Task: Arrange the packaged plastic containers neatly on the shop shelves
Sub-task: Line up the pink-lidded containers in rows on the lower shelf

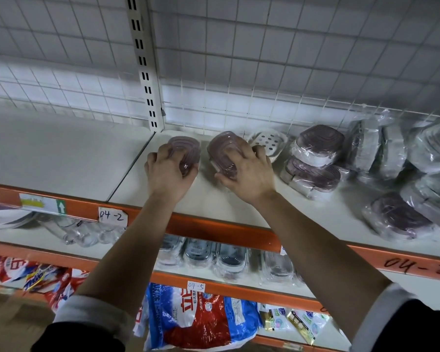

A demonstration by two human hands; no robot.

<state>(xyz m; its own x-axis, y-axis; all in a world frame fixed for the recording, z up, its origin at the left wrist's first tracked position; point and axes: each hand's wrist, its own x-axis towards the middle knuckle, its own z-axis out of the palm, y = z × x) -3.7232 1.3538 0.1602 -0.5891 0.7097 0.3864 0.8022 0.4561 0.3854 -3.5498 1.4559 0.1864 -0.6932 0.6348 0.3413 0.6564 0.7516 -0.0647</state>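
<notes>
Firstly, at the left, a bare stretch of the upper shelf (61,153) is shown, edged in orange and backed by a wire grid panel (264,59). Right of the slotted upright (145,72), the left hand (169,168) is curled over the near end of the left container (187,148), a small oval box with a ribbed purple lid that rests on the shelf. Just beside it, the right container (225,148) is gripped by the right hand (248,172), with fingers wrapped over the lid and the thumb at the near end. This box appears tilted, its far end raised. A white perforated tray (267,142) lies just beyond the right fingertips; whether it is touched cannot be told. Further right, two wrapped containers (315,158) are stacked askew, and a loose heap of film-wrapped packs (404,174) is piled at the far right.

The boxes are judged to be light, hollow and stiff, with thin walls that could crack if squeezed hard. A glossy surface is indicated, so slipping is to be expected, the more so where film is loose. Hold is best taken across the short width, on the side walls below the lid rim. The lid alone is to be avoided, since it could lift away from the base.
</notes>
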